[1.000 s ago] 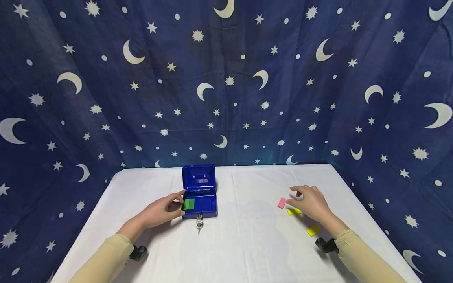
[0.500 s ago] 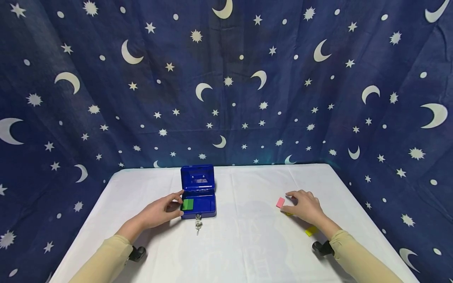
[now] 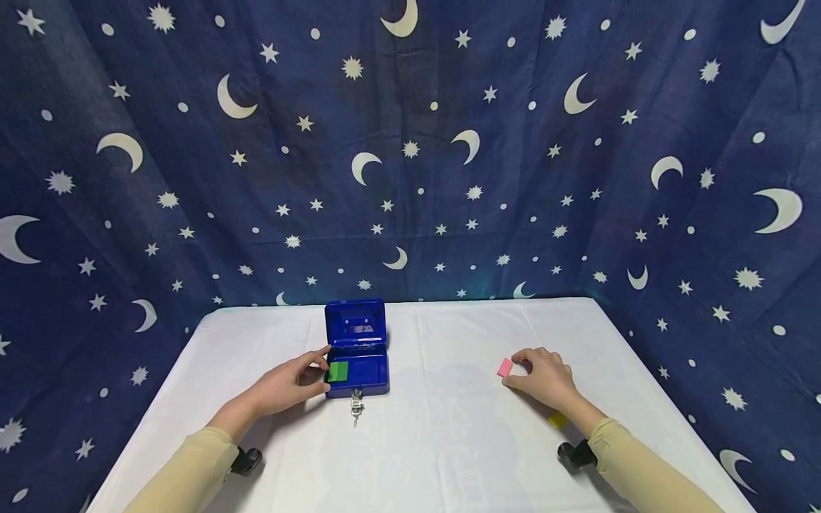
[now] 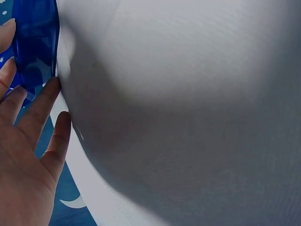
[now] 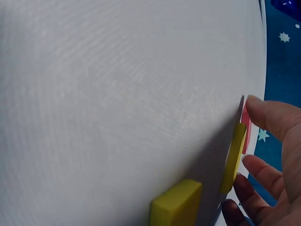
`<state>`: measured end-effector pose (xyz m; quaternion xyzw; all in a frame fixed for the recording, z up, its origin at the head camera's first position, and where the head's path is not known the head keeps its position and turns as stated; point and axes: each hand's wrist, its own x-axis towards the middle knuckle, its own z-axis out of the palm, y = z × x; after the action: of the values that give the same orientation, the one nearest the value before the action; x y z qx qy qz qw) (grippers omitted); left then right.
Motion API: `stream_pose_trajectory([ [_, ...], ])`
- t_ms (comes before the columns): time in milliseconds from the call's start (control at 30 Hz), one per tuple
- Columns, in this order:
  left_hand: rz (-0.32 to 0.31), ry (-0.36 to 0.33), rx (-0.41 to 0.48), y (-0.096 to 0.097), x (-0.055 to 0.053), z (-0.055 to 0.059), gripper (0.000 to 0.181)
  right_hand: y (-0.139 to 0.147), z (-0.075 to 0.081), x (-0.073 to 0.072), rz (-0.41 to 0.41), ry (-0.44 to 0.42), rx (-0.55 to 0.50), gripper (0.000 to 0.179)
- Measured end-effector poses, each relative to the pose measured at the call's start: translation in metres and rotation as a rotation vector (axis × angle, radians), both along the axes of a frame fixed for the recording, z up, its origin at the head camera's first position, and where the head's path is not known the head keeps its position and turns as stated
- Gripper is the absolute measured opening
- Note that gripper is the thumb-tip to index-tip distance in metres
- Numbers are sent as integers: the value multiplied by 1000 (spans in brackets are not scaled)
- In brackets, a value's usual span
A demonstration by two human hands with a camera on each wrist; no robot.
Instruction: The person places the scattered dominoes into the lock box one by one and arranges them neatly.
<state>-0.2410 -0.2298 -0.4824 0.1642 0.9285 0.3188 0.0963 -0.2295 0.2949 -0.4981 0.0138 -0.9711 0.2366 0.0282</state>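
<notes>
My left hand [image 3: 285, 385] rests against the left side of an open-lidded blue cash box [image 3: 370, 372], thumb at its front corner and fingertips near the hinge. Two green blocks [image 3: 338, 371] lie side by side inside, at the box's left end. On the right, my right hand [image 3: 545, 376] has thumb and index finger at opposite ends of a flat pink block [image 3: 504, 368]. The right wrist view shows a yellow block [image 5: 233, 157] just under those fingers; the hand hides it in the head view. Another yellow block [image 3: 558, 419] lies nearer the wrist, partly covered.
Keys [image 3: 356, 407] hang from the lock at the box's front. A white cloth [image 3: 442, 434] covers the table, and a dark blue curtain [image 3: 410, 178] with moons and stars stands behind and at both sides.
My right hand has moved left and slightly down to the pink block, bringing thumb and index finger to its ends and covering the nearer yellow block. The left hand stays at the box.
</notes>
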Motion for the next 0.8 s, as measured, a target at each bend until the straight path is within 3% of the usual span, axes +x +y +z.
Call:
stream_pose_trajectory([
  [533,2,22,-17,-2,-1,-2,36,-4,-4,-1,-24,25,7,52],
  [800,-9,12,17,-1,0,-1,35,-4,-5,1,-36,30,3,51],
])
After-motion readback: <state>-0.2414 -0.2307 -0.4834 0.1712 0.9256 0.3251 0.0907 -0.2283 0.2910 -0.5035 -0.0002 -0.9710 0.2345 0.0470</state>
